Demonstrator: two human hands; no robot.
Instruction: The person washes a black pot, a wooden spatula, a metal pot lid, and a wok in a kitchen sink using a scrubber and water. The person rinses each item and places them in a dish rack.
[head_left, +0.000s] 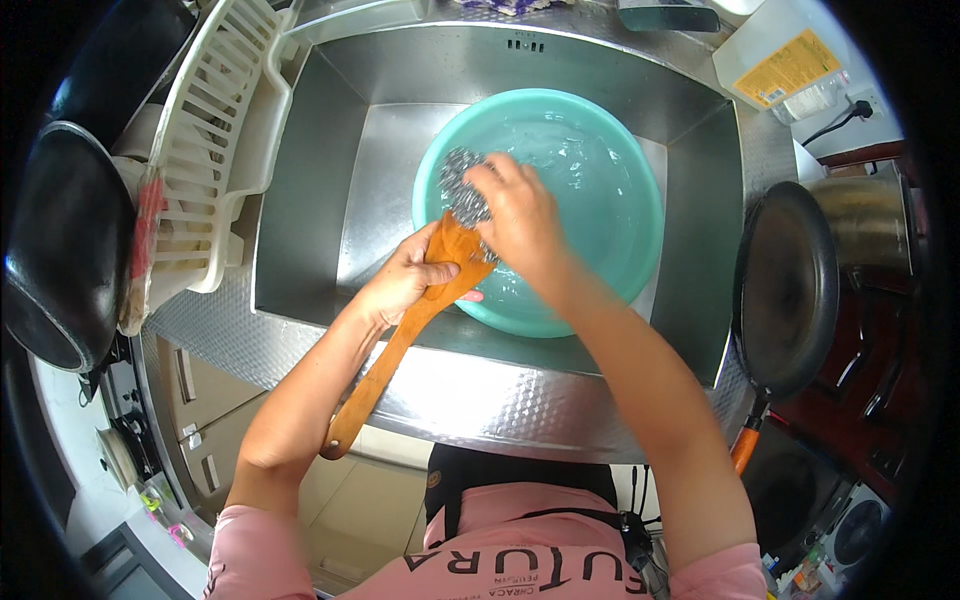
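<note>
My left hand (411, 276) grips a wooden spatula (442, 289) around its broad blade, thumb on top. The spatula's handle slants down toward my left forearm, its end just past the counter's front edge. In my right hand (521, 214) is a steel wool scourer (463, 187), touching the tip of the blade; the hand is slightly blurred. Both hands are over the left side of a turquoise plastic basin (651, 262) holding clear water. The basin stands in a stainless steel sink (322, 187).
On the left, a cream plastic dish rack (214, 112) borders the sink, with a black wok (64, 247) beyond it. A frying pan (787, 292) leans at the right edge, near a metal pot (862, 214). A large plastic jug (780, 56) stands at the back right corner.
</note>
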